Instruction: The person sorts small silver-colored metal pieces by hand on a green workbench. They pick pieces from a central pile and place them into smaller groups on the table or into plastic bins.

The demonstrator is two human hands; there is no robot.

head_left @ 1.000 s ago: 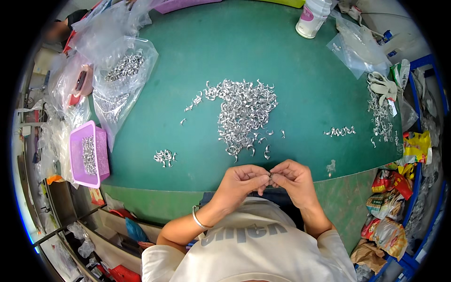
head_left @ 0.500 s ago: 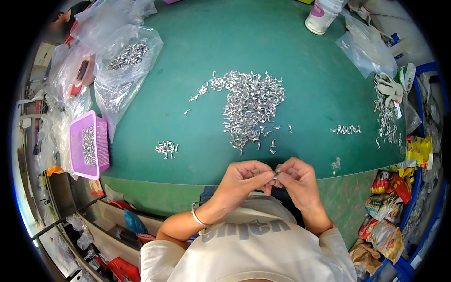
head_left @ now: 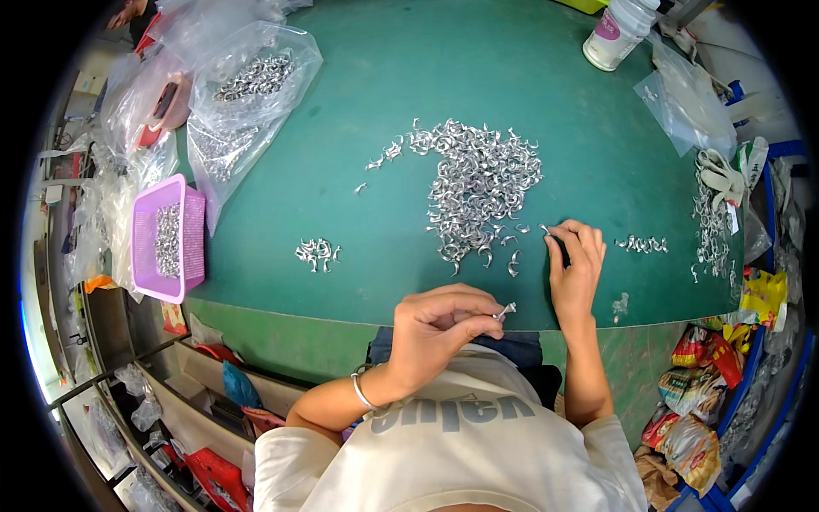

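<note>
My left hand (head_left: pixel 437 331) is closed above the table's near edge. It pinches a small silver metal piece (head_left: pixel 505 312) between thumb and fingertips, its end poking out to the right. Farther forward and right, my right hand (head_left: pixel 578 266) reaches over the green table (head_left: pixel 358 85). Its thumb and index finger close on a single curved metal hook (head_left: pixel 544 229). That hook lies just right of a large heap of similar curved silver hooks (head_left: pixel 482 188). A few strays lie at the heap's near edge.
A small cluster of hooks (head_left: pixel 317 253) lies left, and a short row (head_left: pixel 641 245) lies right. A purple basket (head_left: pixel 194 247) and clear plastic bags (head_left: pixel 299 64) with metal pieces stand at left. At right are chained pieces (head_left: pixel 712 226), a glove (head_left: pixel 722 179) and a white jar (head_left: pixel 618 34).
My hands have parted. The right hand has moved forward and right to a lone hook; the left keeps its piece near the table edge. The whole view has shifted slightly.
</note>
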